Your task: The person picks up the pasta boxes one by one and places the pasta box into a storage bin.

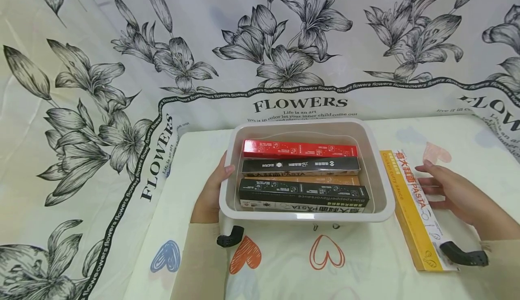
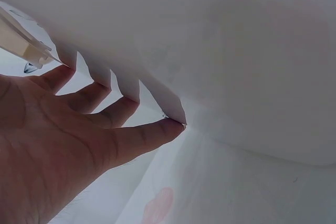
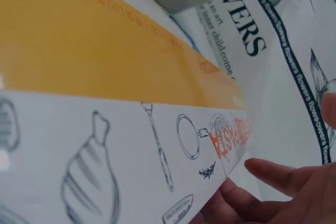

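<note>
A pale plastic bin (image 1: 306, 216) stands on the table. Its left side is held by my left hand (image 1: 211, 191), thumb over the rim and fingertips against the outer wall (image 2: 252, 77). Inside lie a red box (image 1: 300, 149), a black box (image 1: 300, 166), an orange box (image 1: 341, 180) partly covered, and a black pepper sauce pasta box (image 1: 304, 194). To the bin's right is a yellow and white chicken curry pasta box (image 1: 406, 200). My right hand (image 1: 455, 191) is beside its right edge, thumb spread from the fingers; some fingertips are hidden behind the box (image 3: 131, 145).
The table (image 1: 284, 277) has a white cloth printed with hearts. Behind and to the left hangs a curtain (image 1: 227, 43) with black flower drawings. Black straps or mounts (image 1: 230, 237) sit at both wrists.
</note>
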The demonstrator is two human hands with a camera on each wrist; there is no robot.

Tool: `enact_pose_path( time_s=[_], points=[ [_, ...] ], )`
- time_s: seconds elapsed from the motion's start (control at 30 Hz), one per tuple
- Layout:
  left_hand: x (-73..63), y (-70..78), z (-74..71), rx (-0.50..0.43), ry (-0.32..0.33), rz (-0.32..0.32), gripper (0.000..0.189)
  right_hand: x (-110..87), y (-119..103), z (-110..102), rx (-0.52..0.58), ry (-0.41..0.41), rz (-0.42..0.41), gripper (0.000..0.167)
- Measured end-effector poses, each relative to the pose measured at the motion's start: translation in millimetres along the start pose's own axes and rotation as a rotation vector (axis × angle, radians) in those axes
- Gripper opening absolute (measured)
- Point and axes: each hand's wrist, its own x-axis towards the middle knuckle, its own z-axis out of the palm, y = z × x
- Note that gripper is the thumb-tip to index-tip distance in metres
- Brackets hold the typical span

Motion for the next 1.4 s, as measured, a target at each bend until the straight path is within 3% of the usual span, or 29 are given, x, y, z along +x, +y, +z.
enact_pose_path(
  time_s=[0.23,0.47,0.67,0.8,0.93,1.23,1.4],
  points=[
    [0.1,0.0,-0.2,0.016,-0.001,-0.007,0.093,-4.2,-1,-1,-0.036,-0.029,0.031,0.089],
    [0.2,-1.3,-5.9,0.046,-0.007,-0.054,0.096,-7.1,-3,0,-0.054,-0.073,0.096,0.091],
    [-4.5,-6.2,-7.7,0.028,-0.064,0.027,0.087,-6.1,-4,0,-0.035,-0.092,0.151,0.091],
    [-6.7,-7.2,-7.0,0.04,-0.086,0.06,0.083,-6.9,-4,2,-0.038,-0.105,0.146,0.091],
    [-3.5,-5.4,-4.6,0.017,-0.07,0.05,0.085,-7.6,-5,1,-0.035,-0.119,0.139,0.091],
    [-1.9,-4.4,-2.3,0.007,-0.035,0.034,0.086,-10.0,2,6,0.082,-0.177,0.099,0.074],
    [-3.1,-3.8,-1.6,0.014,-0.032,0.037,0.085,-8.9,9,9,0.112,-0.176,0.093,0.074]
  ],
)
